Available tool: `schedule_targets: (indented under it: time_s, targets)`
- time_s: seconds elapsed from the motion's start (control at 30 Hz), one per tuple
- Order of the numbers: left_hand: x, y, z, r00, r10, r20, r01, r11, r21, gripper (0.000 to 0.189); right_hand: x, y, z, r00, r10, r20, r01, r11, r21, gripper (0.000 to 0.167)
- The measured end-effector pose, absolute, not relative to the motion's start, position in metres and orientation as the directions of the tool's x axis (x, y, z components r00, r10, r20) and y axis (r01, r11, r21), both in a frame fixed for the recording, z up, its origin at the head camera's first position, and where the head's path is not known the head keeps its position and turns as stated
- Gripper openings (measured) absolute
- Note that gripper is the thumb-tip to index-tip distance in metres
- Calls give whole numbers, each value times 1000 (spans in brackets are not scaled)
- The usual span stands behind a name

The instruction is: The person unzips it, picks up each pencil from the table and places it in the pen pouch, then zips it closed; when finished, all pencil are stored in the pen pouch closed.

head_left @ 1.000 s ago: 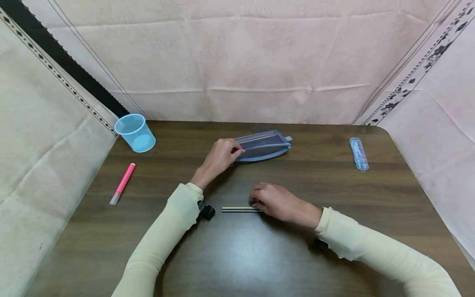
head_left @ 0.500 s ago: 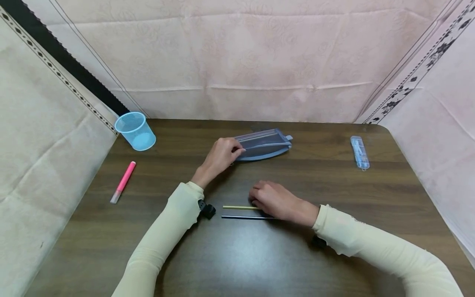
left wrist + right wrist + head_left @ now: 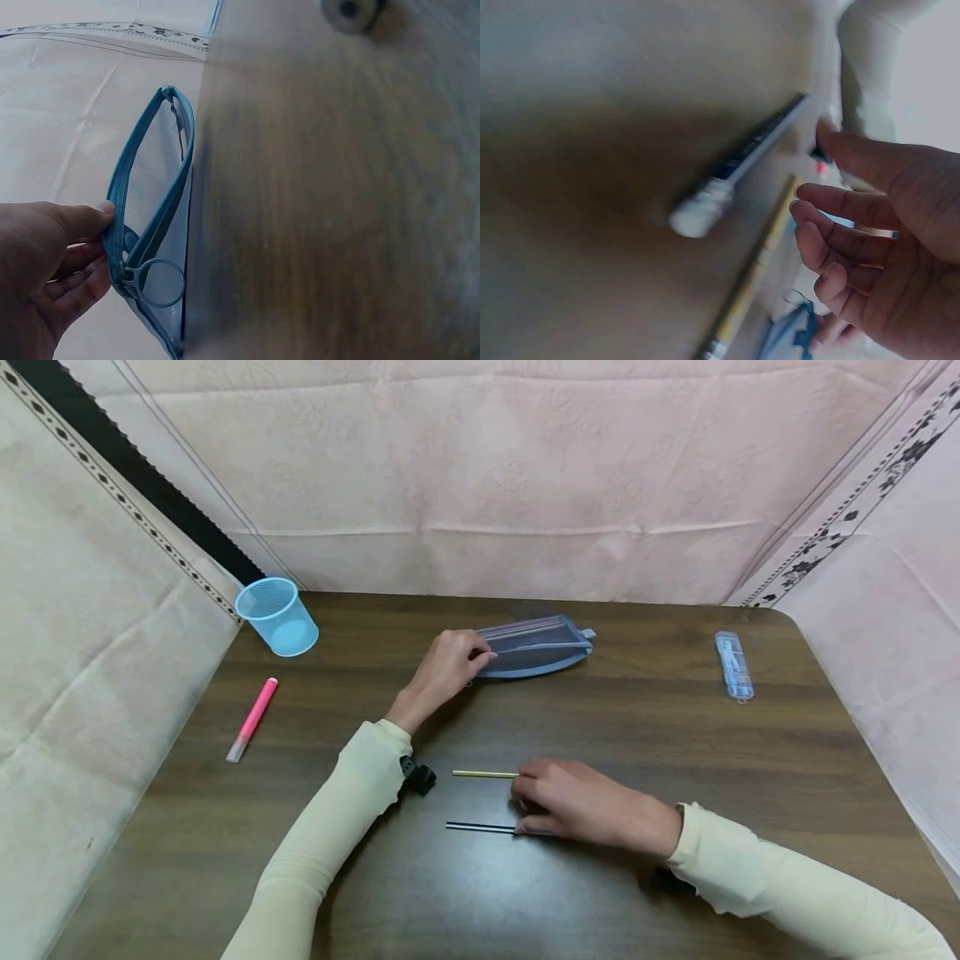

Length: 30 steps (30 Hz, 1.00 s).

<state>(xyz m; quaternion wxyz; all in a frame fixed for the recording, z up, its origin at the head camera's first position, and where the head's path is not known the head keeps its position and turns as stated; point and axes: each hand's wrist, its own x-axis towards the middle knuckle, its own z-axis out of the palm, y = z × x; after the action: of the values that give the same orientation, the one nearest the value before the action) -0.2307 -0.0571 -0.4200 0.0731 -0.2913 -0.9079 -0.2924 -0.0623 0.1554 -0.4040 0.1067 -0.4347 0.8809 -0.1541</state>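
With thumb and fingers, my left hand (image 3: 444,670) pinches the zip edge of a blue see-through pencil pouch (image 3: 534,648); the left wrist view shows its mouth parted and a ring-shaped zip pull (image 3: 166,283). Closer to me, my right hand (image 3: 581,800) hovers low over two pencils lying apart, thumb spread from its bent fingers. A dark pencil with a white eraser (image 3: 694,215) lies by the thumb. The yellow pencil (image 3: 754,274) lies along the fingertips, possibly touching them. Seen from the head, the hand covers the right part of both pencils.
A light blue mesh cup (image 3: 277,617) stands at the table's back left. In front of it lies a pink marker (image 3: 255,714) with a clear cap. A small blue case (image 3: 734,665) lies at the far right. Fabric walls border the wooden table (image 3: 360,860).
The two pencils, first side by side, now lie apart, the dark one having moved toward me. My right hand has shifted toward me and its thumb has spread. The left hand stays on the pouch.
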Motion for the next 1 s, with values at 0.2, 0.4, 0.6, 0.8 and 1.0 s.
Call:
schedule_targets:
  time_s: [0.2,0.4,0.6,0.8,1.0]
  targets:
    - [-232,-58,-419,-821,478,313,571,665,481,18,-52,149,-417,-567,-821,-68,-772,558,-305,11]
    - [-231,-57,-420,-822,483,301,568,664,487,18,-51,146,-420,-566,-821,-76,-776,562,-288,4]
    - [-231,-57,-420,-822,478,308,568,664,486,18,-58,147,-415,-606,-782,-148,-671,602,-434,13]
    - [-230,-57,-420,-816,486,314,578,658,483,18,-70,154,-407,-615,-776,-143,-451,494,-743,11]
    - [-231,-57,-419,-810,493,316,585,653,481,19,-84,164,-409,-568,-797,-203,-91,307,-947,28]
